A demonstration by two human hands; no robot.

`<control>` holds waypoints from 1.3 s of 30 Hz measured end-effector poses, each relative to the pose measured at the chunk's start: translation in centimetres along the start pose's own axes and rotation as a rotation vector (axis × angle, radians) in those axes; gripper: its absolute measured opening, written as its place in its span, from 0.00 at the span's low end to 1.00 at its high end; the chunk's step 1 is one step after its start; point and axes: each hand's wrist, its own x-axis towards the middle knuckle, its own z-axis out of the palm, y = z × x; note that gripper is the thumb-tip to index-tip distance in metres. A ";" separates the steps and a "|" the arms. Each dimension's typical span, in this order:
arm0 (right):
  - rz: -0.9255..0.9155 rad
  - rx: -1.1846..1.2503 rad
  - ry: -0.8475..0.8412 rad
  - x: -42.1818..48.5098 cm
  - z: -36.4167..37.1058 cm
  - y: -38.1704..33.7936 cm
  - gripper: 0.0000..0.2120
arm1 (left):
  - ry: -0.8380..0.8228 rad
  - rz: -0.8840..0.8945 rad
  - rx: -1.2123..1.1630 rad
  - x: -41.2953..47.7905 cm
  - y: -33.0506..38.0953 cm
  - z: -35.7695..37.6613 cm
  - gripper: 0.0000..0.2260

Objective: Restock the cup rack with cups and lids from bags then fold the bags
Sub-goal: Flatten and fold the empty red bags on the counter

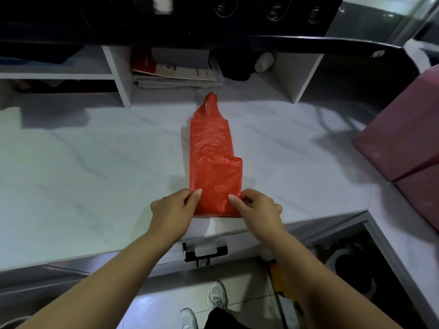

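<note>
On counter (95, 162), red bag (211, 150), near corners hidden under pinching hands (172, 207) (257, 206)

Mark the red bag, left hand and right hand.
red bag (211, 143): head view, crinkled middle of the folded strip.
left hand (172, 208): head view, back of hand.
right hand (258, 207): head view, back of hand.

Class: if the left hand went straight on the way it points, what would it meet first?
The red bag, whose near end the left hand pinches. Beyond it there is probably only bare countertop, though depth is unclear.
</note>
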 end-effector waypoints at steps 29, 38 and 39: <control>-0.432 -0.634 -0.368 5.5 -0.7 1.8 0.38 | -0.340 0.441 0.643 4.9 -1.2 1.9 0.31; -0.403 -0.637 -0.394 5.4 -1.1 1.4 0.43 | -0.237 0.619 0.610 3.5 -2.5 0.7 0.31; -0.400 -0.636 -0.396 5.3 -1.1 1.4 0.43 | -0.248 0.656 0.629 3.2 -2.9 0.5 0.31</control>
